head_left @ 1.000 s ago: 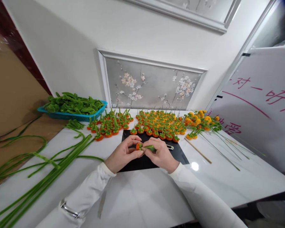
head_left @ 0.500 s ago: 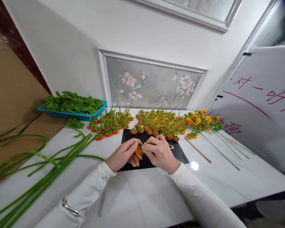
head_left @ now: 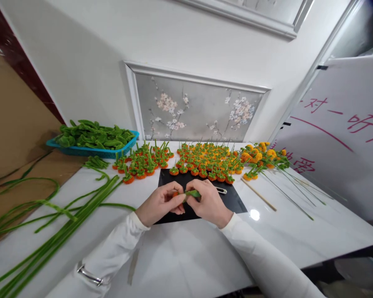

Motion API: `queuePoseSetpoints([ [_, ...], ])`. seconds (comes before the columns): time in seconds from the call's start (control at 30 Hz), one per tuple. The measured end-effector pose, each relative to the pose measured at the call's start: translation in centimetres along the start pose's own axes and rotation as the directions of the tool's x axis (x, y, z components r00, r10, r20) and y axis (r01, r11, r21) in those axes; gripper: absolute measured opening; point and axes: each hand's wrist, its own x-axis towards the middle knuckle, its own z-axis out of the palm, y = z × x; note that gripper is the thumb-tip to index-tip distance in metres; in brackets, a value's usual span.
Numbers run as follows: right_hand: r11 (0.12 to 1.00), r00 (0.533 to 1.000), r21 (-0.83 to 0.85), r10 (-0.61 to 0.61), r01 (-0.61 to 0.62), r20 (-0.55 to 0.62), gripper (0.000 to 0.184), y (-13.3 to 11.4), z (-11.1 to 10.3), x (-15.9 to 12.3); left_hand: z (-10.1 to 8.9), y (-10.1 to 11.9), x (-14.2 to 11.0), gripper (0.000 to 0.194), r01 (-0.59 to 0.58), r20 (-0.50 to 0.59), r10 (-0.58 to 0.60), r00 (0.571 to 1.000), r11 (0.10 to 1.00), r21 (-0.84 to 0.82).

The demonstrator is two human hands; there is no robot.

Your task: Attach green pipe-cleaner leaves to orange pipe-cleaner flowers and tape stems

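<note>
Over a black mat my two hands meet, fingertips almost touching. My left hand is closed around a small orange fuzzy pumpkin, mostly hidden by the fingers. Between thumb and forefinger, my right hand pinches the pumpkin's green fuzzy stem. Behind the hands stand rows of small orange pumpkins with green tops and thin upright stems. Partly behind my right hand, a pair of small snips or a similar metal tool rests on the mat.
A blue basket of green fuzzy pieces stands back left. Long green pipe cleaners lie across the left side of the white table. Yellow-orange flowers on long stems and a wooden stick lie to the right.
My left hand has turned the pumpkin, so less of its orange side shows. My right fingers have shifted along the green stem, which now points right.
</note>
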Motion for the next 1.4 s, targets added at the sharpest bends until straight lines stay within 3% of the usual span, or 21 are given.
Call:
queuePoseSetpoints([
  [0.17,0.997,0.999,0.071,-0.028,0.025,0.044,0.007,0.1,-0.2,0.1,0.1,-0.3,-0.1,0.020,0.036,-0.041,-0.043,0.998,0.988,-0.148],
  [0.3,0.968,0.997,0.249,-0.048,0.030,0.064,0.006,0.4,-0.6,0.3,-0.1,0.0,-0.2,0.019,0.064,-0.026,-0.075,0.997,0.954,-0.291],
  [0.43,0.934,0.998,0.358,-0.027,0.006,0.055,0.005,0.6,-0.8,0.4,-0.2,0.3,-0.3,0.018,0.100,0.018,-0.099,0.995,0.939,-0.328],
  [0.8,0.973,0.998,0.226,0.046,-0.036,-0.040,0.004,0.3,-0.8,0.3,-0.4,0.1,-0.3,0.022,0.103,0.057,-0.091,0.994,0.955,-0.278],
  [0.9,0.972,0.999,0.236,0.023,-0.015,-0.033,0.017,0.0,-0.9,0.3,-0.5,0.2,-0.3,0.022,0.102,0.071,-0.087,0.994,0.961,-0.257],
  [1.17,0.957,1.000,0.288,0.015,-0.012,-0.011,0.010,0.3,-0.5,0.1,-0.2,0.9,-0.4,0.024,0.126,0.111,-0.098,0.989,0.949,-0.288],
  [1.4,0.989,0.999,0.150,-0.002,0.010,-0.053,0.010,0.1,-0.7,0.3,-0.4,0.8,-0.2,0.029,0.043,-0.003,-0.045,0.999,0.968,-0.246],
])
